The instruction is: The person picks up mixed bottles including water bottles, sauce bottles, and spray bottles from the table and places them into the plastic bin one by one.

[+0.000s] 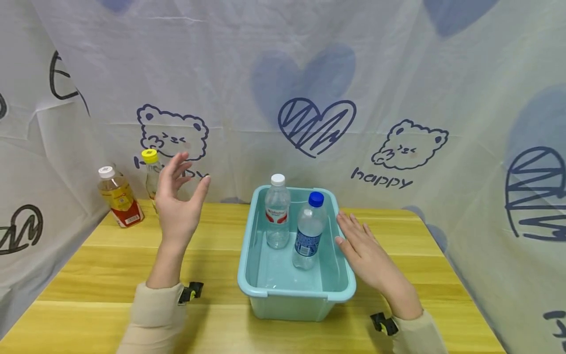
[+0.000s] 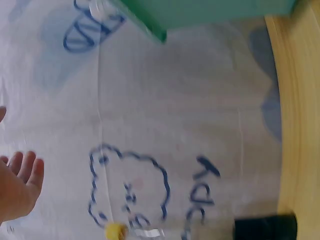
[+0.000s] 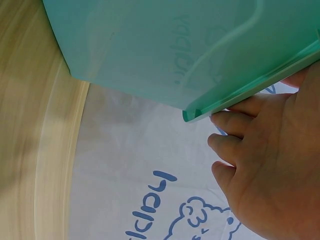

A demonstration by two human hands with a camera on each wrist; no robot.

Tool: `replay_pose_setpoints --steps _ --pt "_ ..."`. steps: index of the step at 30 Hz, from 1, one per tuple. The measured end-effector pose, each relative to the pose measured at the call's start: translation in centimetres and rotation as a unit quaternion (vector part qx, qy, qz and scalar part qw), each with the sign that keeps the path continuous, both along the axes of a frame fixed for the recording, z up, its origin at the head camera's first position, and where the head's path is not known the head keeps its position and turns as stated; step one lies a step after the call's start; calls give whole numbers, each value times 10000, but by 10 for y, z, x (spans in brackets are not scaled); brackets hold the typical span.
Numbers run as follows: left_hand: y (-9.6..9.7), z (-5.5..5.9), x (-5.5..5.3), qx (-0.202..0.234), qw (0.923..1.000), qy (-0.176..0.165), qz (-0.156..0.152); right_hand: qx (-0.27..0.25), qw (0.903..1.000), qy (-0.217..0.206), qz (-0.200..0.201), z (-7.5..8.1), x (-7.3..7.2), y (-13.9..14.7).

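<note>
A light teal plastic bin [image 1: 292, 307] stands on the wooden table. Two clear plastic bottles are upright inside it: a white-capped bottle [image 1: 277, 216] with a red and white label, and a blue-capped bottle [image 1: 308, 236] with a blue label. Raised in the air left of the bin, my left hand [image 1: 179, 211] has its thumb and fingers spread apart, holding nothing. It partly hides a yellow-capped bottle [image 1: 150, 172] behind it. My right hand [image 1: 369, 258] is at the bin's right rim, fingers extended; in the right wrist view its fingers [image 3: 232, 122] lie along that rim.
At the table's back left stands a bottle [image 1: 121, 199] with a white cap and a yellow and red label. A hanging white cloth [image 1: 247, 142] with heart and bear drawings runs behind the wooden table [image 1: 212, 295] and along its sides.
</note>
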State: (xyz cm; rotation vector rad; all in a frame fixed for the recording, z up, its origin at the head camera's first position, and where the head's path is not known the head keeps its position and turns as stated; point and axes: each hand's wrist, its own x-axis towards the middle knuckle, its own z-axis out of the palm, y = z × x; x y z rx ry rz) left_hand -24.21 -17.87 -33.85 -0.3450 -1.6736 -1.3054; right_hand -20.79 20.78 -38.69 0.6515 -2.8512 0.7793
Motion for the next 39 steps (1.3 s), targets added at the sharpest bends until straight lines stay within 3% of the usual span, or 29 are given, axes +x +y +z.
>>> replay_pose_setpoints --steps 4,8,12,16,25,28,33,39 --pt "-15 5 5 642 9958 36 645 -30 10000 9 -3 0 0 1" --pt "-33 5 6 1426 9836 -273 1072 -36 10000 6 -16 1 0 1" --pt "-61 -13 -9 1922 9687 -749 1383 -35 10000 15 -14 1 0 1" --pt "-85 -35 -26 2041 9617 -1073 1483 -6 10000 -9 -24 1 0 1" --pt "-105 -61 -43 1268 9574 -2132 1474 -52 10000 -9 -2 -1 -1 1" --pt "-109 -64 -47 985 9546 -2443 1392 -60 10000 -25 0 0 0 1" --pt "-119 -66 -53 731 9434 -3017 1166 -87 9999 -50 -22 0 0 0" --pt "-129 -70 -59 521 9362 -3352 917 -121 9999 -39 -32 0 1 0"
